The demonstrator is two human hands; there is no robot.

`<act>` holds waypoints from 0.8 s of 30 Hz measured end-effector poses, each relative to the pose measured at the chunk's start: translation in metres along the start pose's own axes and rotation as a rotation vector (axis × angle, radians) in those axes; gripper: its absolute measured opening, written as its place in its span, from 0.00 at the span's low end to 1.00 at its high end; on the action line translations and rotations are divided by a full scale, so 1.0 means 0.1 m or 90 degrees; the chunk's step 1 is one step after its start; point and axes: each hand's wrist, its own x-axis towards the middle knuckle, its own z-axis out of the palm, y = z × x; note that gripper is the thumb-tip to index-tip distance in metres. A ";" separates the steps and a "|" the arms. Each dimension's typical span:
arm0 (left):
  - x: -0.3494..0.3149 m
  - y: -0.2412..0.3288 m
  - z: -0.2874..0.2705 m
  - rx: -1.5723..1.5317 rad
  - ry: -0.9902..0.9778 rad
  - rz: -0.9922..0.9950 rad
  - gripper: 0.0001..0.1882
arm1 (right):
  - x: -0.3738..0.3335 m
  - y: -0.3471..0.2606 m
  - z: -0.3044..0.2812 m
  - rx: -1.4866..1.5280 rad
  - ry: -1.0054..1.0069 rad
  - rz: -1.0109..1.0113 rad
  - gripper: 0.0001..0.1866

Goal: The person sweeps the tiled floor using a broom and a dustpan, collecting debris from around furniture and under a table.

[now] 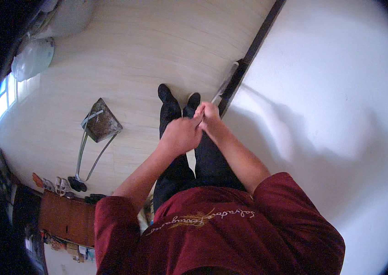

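Both my hands are wrapped round the pale, thin handle of a long-handled broom (225, 85). My left hand (180, 134) grips it close against my body's front, its fingers blurred a little. Just beyond and to the right, my right hand (209, 117) is closed on the same handle. The far end of the broom slants away to the dark baseboard where the floor meets the white wall; my hands partly hide the handle. On the floor to my left lies a dirty, long-handled dustpan (104, 123), apart from both hands.
A white wall (340, 82) with a dark baseboard (259, 39) runs along my right. My feet stand on the pale floor (134, 50). Several shoes (62, 185) line a brown cabinet (63, 217) at lower left. A translucent rounded object (33, 58) is at far left.
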 end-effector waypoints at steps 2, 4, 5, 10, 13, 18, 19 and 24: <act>0.20 -0.07 -0.17 -0.024 0.099 0.010 0.16 | 0.16 -0.19 0.21 -0.077 -0.014 0.022 0.11; 0.12 -0.10 -0.44 -0.062 0.161 -0.008 0.13 | 0.07 -0.15 0.69 0.004 0.016 0.042 0.11; -0.01 -0.10 -0.72 -0.084 0.171 -0.026 0.12 | 0.21 -0.04 0.80 0.021 0.007 0.058 0.11; -0.79 -0.25 -1.54 -0.103 0.274 -0.202 0.13 | -0.36 0.62 2.13 -0.088 -0.040 0.067 0.04; -1.19 -0.30 -1.76 -0.130 0.385 -0.196 0.14 | -0.54 0.95 2.58 -0.117 -0.165 0.110 0.03; -1.66 -0.14 -1.96 -0.135 0.367 -0.162 0.14 | -1.10 1.01 2.80 -0.162 -0.206 0.082 0.06; -1.68 -0.15 -1.97 -0.121 0.365 -0.142 0.14 | -1.13 0.99 2.77 -0.169 -0.194 0.069 0.06; -0.88 -0.13 -1.63 -0.245 0.307 -0.097 0.12 | -0.76 0.27 2.26 -0.209 -0.095 -0.096 0.05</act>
